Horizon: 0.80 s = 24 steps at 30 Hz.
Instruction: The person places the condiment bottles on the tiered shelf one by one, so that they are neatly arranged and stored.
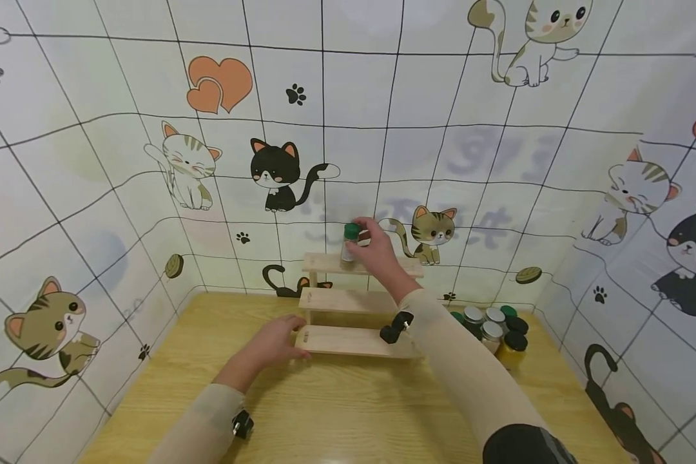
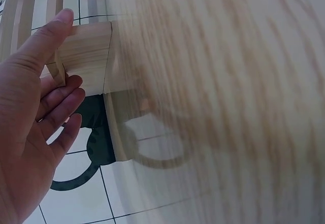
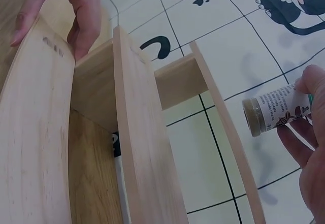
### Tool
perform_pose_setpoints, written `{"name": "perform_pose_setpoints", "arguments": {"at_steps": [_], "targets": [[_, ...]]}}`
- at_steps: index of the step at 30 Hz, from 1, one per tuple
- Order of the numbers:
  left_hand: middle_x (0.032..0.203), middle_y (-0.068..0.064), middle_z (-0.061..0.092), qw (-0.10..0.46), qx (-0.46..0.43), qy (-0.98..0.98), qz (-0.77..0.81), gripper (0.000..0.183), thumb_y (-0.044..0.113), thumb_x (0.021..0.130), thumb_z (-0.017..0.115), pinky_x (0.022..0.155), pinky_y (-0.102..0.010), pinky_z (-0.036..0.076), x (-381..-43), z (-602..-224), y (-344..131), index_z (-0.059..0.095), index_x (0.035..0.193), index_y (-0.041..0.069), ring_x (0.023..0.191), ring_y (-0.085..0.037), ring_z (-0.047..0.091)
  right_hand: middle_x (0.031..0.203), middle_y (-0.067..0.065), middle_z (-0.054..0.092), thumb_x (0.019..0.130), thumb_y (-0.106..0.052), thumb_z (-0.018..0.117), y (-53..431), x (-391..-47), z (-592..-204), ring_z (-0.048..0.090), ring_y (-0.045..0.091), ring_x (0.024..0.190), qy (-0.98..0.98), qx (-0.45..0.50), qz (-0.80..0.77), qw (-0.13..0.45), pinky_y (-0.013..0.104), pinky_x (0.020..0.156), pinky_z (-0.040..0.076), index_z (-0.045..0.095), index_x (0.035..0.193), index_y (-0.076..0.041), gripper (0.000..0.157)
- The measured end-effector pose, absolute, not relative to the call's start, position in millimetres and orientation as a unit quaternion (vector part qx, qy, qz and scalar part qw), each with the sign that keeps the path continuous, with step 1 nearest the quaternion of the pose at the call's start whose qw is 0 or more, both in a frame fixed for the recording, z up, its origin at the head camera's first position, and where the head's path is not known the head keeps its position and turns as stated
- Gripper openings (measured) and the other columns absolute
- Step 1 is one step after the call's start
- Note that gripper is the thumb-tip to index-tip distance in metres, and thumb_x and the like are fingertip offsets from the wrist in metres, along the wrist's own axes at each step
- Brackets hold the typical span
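A three-step wooden rack (image 1: 348,341) stands on the table against the back wall. My left hand (image 1: 274,343) grips the left end of its lowest board, thumb on one side and fingers curled on the other, as the left wrist view shows. Up at the top step, my right hand (image 1: 378,252) pinches a small spice jar (image 1: 348,250) with a green lid. In the right wrist view the jar (image 3: 282,108) has a printed white label and brownish contents, and its base is close over the top board (image 3: 223,117).
To the right of the rack, several jars (image 1: 492,330) with white, black and green lids stand grouped on the wood-grain table (image 1: 336,412). A wall covering (image 1: 359,154) printed with cats and grid lines encloses the back and both sides.
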<state>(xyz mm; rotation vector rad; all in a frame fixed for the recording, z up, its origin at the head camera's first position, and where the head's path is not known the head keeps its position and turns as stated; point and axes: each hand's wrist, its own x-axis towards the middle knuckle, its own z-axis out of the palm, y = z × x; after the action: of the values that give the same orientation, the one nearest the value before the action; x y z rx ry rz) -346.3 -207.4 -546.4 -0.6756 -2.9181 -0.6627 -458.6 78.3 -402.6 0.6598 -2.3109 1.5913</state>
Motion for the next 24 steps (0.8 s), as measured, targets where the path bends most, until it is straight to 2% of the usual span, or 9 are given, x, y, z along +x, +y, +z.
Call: {"name": "perform_pose_setpoints", "arguments": {"at_steps": [9,15,24], "targets": [[0.134,-0.010,0.073,0.027,-0.211,-0.950,-0.230,0.078,0.043,0.080,0.102,0.107,-0.050,0.057,-345.0,-544.8,-208.1,0.070,0.139,0.005,0.121,-0.029,0.070,0.135,0.003,0.064,0.104,-0.019,0.080,51.7,-465.3,-404.3,0.064,0.025,0.119,-0.791,0.225,0.557,0.116,0.046,0.090,0.060,0.060,0.148,-0.020,0.048],[0.133,-0.009,0.073,0.025,-0.214,-0.949,-0.229,0.077,0.044,0.080,0.102,0.106,-0.049,0.057,-345.6,-546.3,-208.9,0.070,0.138,0.005,0.120,-0.029,0.071,0.136,0.005,0.064,0.104,-0.016,0.079,36.5,-467.7,-405.3,0.064,0.026,0.117,-0.796,0.235,0.547,0.109,0.044,0.089,0.060,0.059,0.151,-0.017,0.050],[0.132,-0.009,0.073,0.023,-0.211,-0.948,-0.237,0.075,0.040,0.079,0.103,0.106,-0.050,0.058,-346.2,-545.3,-208.5,0.071,0.137,0.005,0.119,-0.029,0.071,0.135,0.002,0.063,0.106,-0.016,0.078,26.3,-471.0,-413.4,0.064,0.023,0.116,-0.806,0.242,0.527,0.122,0.043,0.085,0.061,0.058,0.151,-0.018,0.050]]}}
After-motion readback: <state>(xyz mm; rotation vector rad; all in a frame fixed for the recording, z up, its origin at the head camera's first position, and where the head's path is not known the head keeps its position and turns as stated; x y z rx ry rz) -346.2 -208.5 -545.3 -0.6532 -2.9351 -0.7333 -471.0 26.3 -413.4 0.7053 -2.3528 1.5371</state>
